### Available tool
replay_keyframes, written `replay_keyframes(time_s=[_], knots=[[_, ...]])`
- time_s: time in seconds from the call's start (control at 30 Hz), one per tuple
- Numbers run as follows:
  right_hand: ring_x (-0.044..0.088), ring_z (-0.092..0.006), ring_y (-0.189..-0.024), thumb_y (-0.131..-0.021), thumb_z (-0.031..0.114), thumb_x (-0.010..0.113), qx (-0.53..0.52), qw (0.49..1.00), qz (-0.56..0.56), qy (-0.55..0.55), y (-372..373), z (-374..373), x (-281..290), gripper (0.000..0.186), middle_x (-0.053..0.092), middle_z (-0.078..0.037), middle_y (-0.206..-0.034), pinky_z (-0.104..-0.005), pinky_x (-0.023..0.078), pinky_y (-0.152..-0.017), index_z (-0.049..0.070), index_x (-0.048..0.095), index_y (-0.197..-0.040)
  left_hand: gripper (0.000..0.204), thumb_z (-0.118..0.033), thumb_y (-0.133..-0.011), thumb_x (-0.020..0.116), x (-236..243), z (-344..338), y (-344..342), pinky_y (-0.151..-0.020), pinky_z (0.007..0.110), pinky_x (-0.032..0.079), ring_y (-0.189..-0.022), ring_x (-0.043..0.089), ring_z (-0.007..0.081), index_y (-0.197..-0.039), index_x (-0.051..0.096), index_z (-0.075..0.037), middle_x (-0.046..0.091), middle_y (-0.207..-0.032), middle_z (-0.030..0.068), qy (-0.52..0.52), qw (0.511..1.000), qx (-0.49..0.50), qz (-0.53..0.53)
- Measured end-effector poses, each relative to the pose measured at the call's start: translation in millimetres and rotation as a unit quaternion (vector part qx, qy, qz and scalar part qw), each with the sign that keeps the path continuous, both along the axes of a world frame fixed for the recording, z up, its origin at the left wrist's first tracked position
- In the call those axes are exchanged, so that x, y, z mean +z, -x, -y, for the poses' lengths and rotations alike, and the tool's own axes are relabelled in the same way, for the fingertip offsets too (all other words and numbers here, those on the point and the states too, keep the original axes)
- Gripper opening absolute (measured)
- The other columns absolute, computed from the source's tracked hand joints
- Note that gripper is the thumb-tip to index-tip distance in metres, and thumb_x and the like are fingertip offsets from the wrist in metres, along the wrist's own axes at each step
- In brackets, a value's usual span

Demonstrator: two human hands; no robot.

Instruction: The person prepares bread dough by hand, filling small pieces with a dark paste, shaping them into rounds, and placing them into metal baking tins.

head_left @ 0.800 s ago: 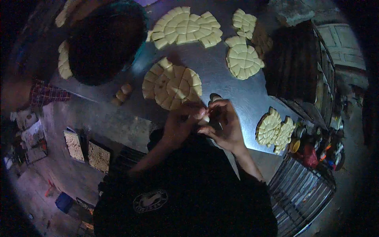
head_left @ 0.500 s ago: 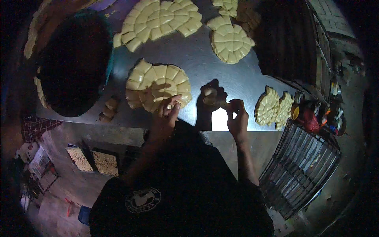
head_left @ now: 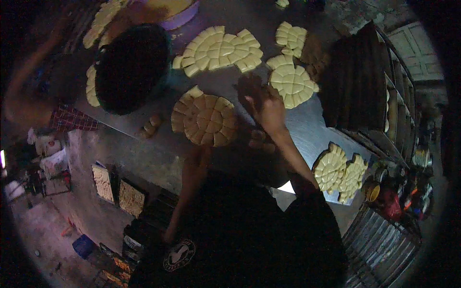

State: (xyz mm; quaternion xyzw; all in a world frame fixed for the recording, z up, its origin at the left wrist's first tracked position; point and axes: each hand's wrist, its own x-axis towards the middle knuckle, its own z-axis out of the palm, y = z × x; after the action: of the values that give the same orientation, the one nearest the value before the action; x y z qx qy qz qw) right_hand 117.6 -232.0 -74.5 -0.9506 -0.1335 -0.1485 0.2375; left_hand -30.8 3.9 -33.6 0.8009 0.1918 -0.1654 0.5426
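My right hand [head_left: 268, 108] reaches over the metal table [head_left: 309, 122], just left of a scored pale-yellow dough round [head_left: 293, 85]; its fingers are dark and blurred, so their contents are unclear. My left hand [head_left: 200, 159] is in shadow at the near edge, below a central scored dough round [head_left: 204, 120], fingers indistinct. Small dough lumps [head_left: 259, 141] lie between my hands, and more [head_left: 151, 125] at the left. Larger scored dough shapes lie at the back [head_left: 218, 50] and at the right [head_left: 331, 168].
A dark oval container [head_left: 132, 67] and purple tub [head_left: 180, 18] occupy the back left, beside another person's arm [head_left: 26, 98]. A dark rack [head_left: 357, 81] borders the right, above a pile of utensils [head_left: 389, 201]. Trays of small pieces [head_left: 129, 197] lie below left.
My right hand has moved up and away from me across the table; my left has drawn down into shadow. Small lumps show between them. The view has shifted, revealing more of the purple tub.
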Motion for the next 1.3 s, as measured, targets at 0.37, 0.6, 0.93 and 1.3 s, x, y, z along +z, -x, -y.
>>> replay_keyframes(time_s=[0.37,0.6,0.93,1.3], knots=[[0.06,-0.0339,-0.108,-0.085,0.019,0.065,0.214,0.96,-0.174,0.057,-117,-3,-4,0.032,0.06,-0.018,-0.118,-0.0444,0.049,-0.091,0.003,0.065,-0.113,0.032,-0.023,-0.099,0.055,18,50,105,-0.076,0.027,0.049,-0.084,0.06,0.0105,-0.122,0.062,-0.002,0.068,-0.098,0.0074,0.058,0.986,0.151,0.036],[0.055,-0.0085,-0.084,-0.096,0.021,0.064,0.074,0.677,-0.459,-0.571,7,24,37,0.023,0.061,-0.001,-0.091,-0.0227,0.045,-0.078,0.003,0.064,-0.111,0.033,-0.021,-0.099,0.056,54,75,63,-0.082,0.03,0.05,-0.09,0.063,0.0157,-0.126,0.058,-0.002,0.066,-0.105,0.0104,0.012,0.982,0.131,0.137],[0.057,-0.0076,-0.067,-0.094,0.015,0.066,0.11,0.796,-0.311,-0.508,55,2,130,0.018,0.061,-0.001,-0.088,-0.0232,0.05,-0.055,0.006,0.055,-0.106,0.03,-0.013,-0.102,0.049,61,73,-63,-0.092,0.031,0.049,-0.108,0.061,0.0202,-0.128,0.051,0.004,0.061,-0.115,0.0122,0.295,0.934,0.059,0.194],[0.06,-0.0164,-0.097,-0.09,0.016,0.07,-0.159,0.83,-0.218,-0.488,52,13,111,0.032,0.062,-0.005,-0.104,-0.0326,0.049,-0.088,0.003,0.06,-0.117,0.027,-0.02,-0.092,0.062,13,-42,-81,-0.09,0.047,0.049,-0.106,0.059,0.0386,-0.114,0.063,-0.005,0.064,-0.108,0.0178,-0.058,0.931,-0.301,0.196]])
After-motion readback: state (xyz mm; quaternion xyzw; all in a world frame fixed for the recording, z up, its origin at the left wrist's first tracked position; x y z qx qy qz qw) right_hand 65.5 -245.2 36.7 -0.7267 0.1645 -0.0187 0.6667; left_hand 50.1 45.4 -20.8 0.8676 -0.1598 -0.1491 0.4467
